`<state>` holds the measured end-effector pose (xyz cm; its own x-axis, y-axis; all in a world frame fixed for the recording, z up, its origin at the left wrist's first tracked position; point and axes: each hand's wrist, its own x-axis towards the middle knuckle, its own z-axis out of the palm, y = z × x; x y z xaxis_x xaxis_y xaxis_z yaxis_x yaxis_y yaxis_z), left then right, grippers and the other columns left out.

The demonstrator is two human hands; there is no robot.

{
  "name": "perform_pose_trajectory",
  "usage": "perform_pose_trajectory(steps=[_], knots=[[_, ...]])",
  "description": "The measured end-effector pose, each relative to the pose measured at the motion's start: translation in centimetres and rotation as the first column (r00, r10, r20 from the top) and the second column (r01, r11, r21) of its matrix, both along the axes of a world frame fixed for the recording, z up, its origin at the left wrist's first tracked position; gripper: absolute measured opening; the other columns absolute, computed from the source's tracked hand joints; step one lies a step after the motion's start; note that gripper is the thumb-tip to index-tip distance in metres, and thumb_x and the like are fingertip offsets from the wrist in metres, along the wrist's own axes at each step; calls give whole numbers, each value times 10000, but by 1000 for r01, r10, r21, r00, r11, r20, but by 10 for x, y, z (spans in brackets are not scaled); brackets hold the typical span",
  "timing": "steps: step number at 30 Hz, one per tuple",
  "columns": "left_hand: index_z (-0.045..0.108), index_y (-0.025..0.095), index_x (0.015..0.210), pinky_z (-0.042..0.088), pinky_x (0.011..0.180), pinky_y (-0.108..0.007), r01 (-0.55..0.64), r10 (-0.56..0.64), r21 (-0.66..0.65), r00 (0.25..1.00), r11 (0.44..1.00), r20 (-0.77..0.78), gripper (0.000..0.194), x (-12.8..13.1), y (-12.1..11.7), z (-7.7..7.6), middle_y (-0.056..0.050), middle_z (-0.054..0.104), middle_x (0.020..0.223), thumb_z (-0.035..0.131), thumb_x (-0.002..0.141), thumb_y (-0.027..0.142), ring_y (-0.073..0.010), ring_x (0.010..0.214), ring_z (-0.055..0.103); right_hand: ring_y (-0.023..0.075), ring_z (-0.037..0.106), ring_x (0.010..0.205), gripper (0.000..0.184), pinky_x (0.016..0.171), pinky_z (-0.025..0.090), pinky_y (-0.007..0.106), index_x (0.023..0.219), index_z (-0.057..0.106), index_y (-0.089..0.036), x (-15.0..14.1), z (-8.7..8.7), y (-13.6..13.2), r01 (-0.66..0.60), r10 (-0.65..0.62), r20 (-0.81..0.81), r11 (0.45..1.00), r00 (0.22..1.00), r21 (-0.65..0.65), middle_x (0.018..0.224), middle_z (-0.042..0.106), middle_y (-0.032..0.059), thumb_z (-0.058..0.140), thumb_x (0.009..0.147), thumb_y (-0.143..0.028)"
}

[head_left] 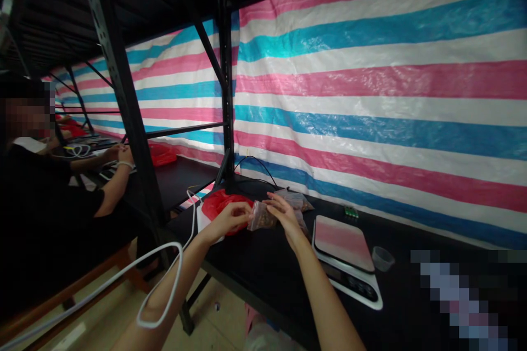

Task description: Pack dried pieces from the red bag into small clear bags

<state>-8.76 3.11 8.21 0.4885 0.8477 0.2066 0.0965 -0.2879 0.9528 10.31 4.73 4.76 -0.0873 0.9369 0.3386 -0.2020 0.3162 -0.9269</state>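
A small clear zip bag (262,216) with brownish contents is held up over the black table. My left hand (234,216) pinches its left edge near the zip. At the bag's upper right side, my right hand (284,211) touches it with the fingers spread apart. Behind my right hand lie more clear bags (297,199) of similar brownish contents. A red plastic bag (216,204) sits just behind my left hand. What exactly fills the small bag is too blurred to tell.
Right of my hands stands a kitchen scale (346,247), with a small clear cup (382,258) beside it and a green battery pack (351,212) behind. A white cable (179,269) loops across my left forearm. Dark shelf posts (225,93) rise at the back. A co-worker (49,175) sits at left.
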Motion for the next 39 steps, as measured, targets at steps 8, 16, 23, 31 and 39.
perform_pose_trajectory(steps=[8, 16, 23, 31, 39], knots=[[552, 142, 700, 348, 484, -178, -342, 332, 312, 939, 886, 85, 211, 41, 8, -14, 26, 539, 568, 568, 766, 342, -77, 484, 466, 191, 609, 785, 281, 733, 468, 311, 838, 682, -201, -7, 4, -2, 142, -148, 74, 986, 986, 88, 849, 678, 45, 655, 666, -421], [658, 170, 723, 390, 637, -215, -249, 469, 587, 845, 770, -257, 113, 64, 5, -14, -24, 657, 713, 573, 771, 227, -142, 660, 570, 176, 608, 632, 328, 639, 502, 324, 753, 724, -163, 6, -9, 2, 94, -93, 24, 995, 995, -42, 689, 675, 35, 684, 627, -463], [655, 164, 749, 398, 663, -214, -216, 437, 616, 869, 758, -233, 131, 67, 10, -8, -23, 651, 711, 532, 791, 176, -141, 679, 578, 186, 629, 686, 333, 684, 534, 346, 723, 706, -166, 9, -3, 2, 96, -98, -57, 995, 994, -36, 706, 666, 35, 707, 595, -474], [592, 147, 787, 384, 647, -208, -157, 343, 623, 920, 766, -189, 167, 72, 4, 2, -28, 610, 743, 448, 849, 207, -131, 683, 540, 200, 643, 737, 271, 733, 528, 371, 739, 707, -205, 11, -4, 4, 144, -146, -116, 989, 982, -26, 751, 679, 25, 700, 615, -446], [559, 140, 775, 387, 560, -185, -137, 257, 577, 957, 805, -132, 218, 72, 7, 4, -10, 561, 693, 434, 866, 295, -94, 573, 501, 222, 655, 820, 206, 798, 511, 389, 766, 712, -230, 7, 1, -2, 140, -141, -212, 990, 967, -20, 841, 701, 26, 688, 652, -400]])
